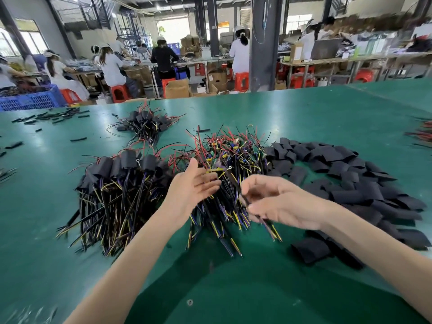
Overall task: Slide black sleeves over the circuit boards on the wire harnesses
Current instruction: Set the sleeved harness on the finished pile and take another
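A pile of bare wire harnesses with small circuit boards and red, yellow and black leads lies in the middle of the green table. To its right spreads a heap of flat black sleeves. Left of it lies a pile of sleeved harnesses. My left hand hovers over the bare pile with straight, spread fingers, holding nothing. My right hand pinches the black wire bundle of one harness between thumb and fingers; both hands are blurred by motion.
A smaller bundle of sleeved harnesses lies farther back. Loose black tube pieces are scattered at the far left, near a blue crate. More wires lie at the right edge. Several people work at benches beyond the table.
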